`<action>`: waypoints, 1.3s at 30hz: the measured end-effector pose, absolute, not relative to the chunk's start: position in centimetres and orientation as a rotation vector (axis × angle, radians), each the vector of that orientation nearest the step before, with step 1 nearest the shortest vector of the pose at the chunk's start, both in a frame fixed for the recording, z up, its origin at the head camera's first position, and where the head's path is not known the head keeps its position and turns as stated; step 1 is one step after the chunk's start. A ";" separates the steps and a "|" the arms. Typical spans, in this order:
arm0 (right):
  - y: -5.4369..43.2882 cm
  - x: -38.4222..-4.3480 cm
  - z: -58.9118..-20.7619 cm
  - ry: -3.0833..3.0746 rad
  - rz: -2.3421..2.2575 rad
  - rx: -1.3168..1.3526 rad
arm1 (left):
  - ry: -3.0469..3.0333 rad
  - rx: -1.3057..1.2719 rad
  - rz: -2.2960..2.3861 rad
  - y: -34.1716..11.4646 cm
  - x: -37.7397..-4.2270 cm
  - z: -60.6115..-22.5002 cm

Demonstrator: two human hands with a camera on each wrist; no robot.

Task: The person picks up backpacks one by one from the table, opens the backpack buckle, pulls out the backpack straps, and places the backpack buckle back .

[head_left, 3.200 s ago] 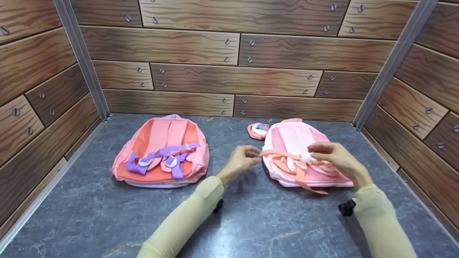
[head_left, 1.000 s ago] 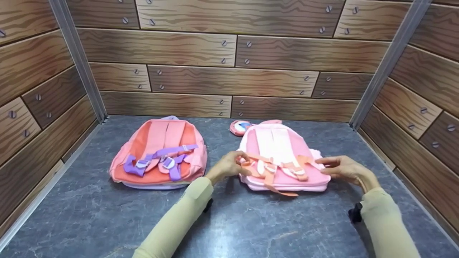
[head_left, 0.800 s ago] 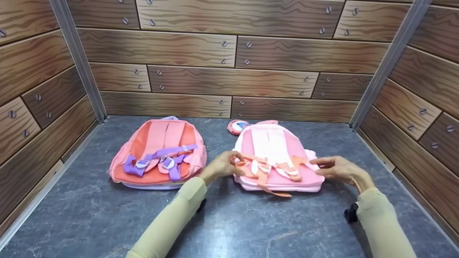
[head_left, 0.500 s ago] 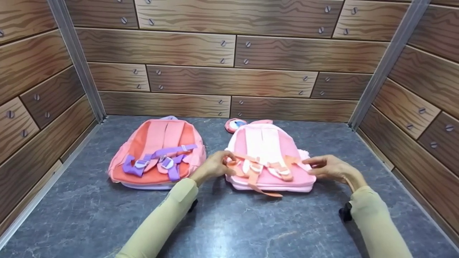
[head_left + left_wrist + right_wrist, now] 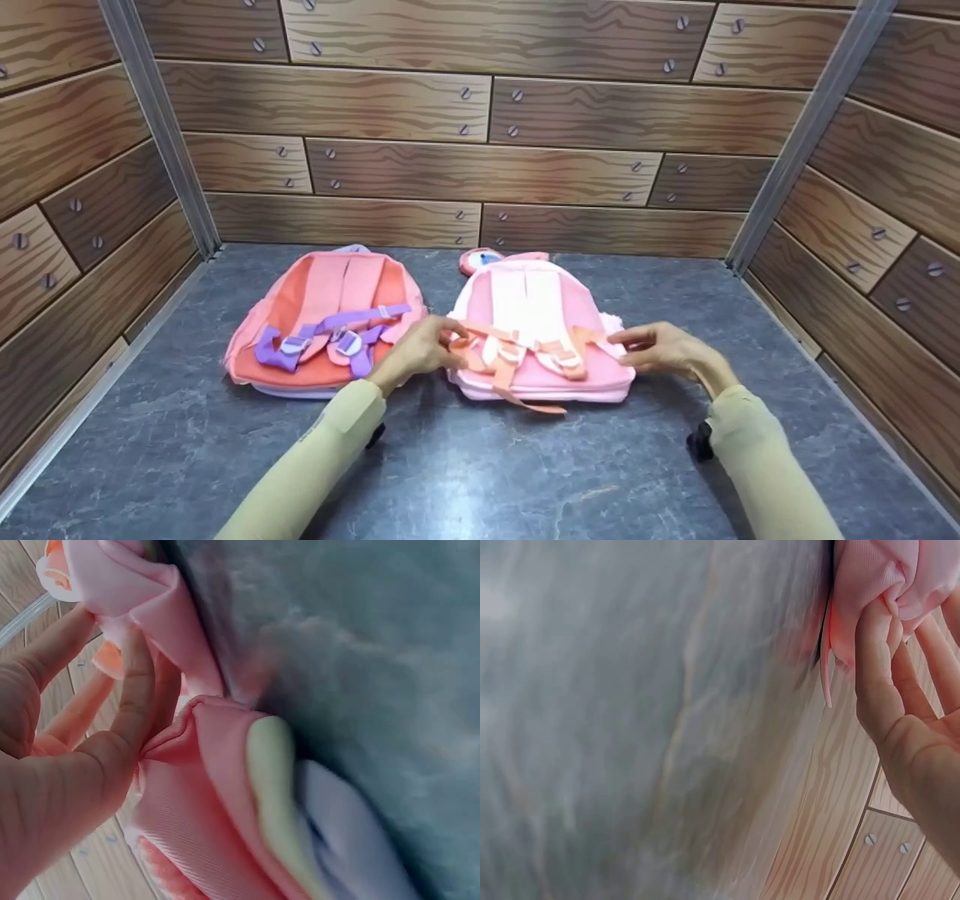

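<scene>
A light pink backpack (image 5: 517, 296) lies straps-up on the dark table, its orange webbing (image 5: 504, 367) loosely spread over the lower back panel. My left hand (image 5: 421, 348) pinches its left side. On the other side, my right hand (image 5: 667, 352) holds the right lower edge; the right wrist view shows the thumb (image 5: 876, 667) pressed into folded pink cloth (image 5: 866, 577). Close on the left lies a coral backpack (image 5: 360, 279) with purple straps (image 5: 279, 352), partly covered by my left hand. In the left wrist view the coral side (image 5: 217, 780) sits right beside the pink bag (image 5: 169, 607).
A small round red-and-white pouch (image 5: 480, 259) with a blue mark lies behind the pink backpack, near the back wall (image 5: 405, 217). Wood-patterned panels enclose the dark marbled table (image 5: 600, 480) at the back and both sides.
Both hands came to the pink backpack's sides and have slid it left, closer to the coral one. The small pouch moved left along with it. The coral backpack stays in place.
</scene>
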State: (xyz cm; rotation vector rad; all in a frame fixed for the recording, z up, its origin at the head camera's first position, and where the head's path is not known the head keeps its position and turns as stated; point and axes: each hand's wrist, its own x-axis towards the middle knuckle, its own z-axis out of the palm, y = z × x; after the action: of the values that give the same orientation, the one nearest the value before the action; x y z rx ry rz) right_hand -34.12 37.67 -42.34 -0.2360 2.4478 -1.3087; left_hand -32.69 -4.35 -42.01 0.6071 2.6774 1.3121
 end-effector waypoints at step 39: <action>32.2 -34.6 -42.3 2.462 -1.303 -0.278 | 2.867 0.435 1.335 -9.4 -31.9 -41.7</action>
State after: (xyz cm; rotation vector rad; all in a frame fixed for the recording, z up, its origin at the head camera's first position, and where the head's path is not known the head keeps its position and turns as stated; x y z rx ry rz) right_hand -34.62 32.16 -42.28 -0.2777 2.4618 -1.3031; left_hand -31.86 -9.35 -41.65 0.4350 2.8670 1.3347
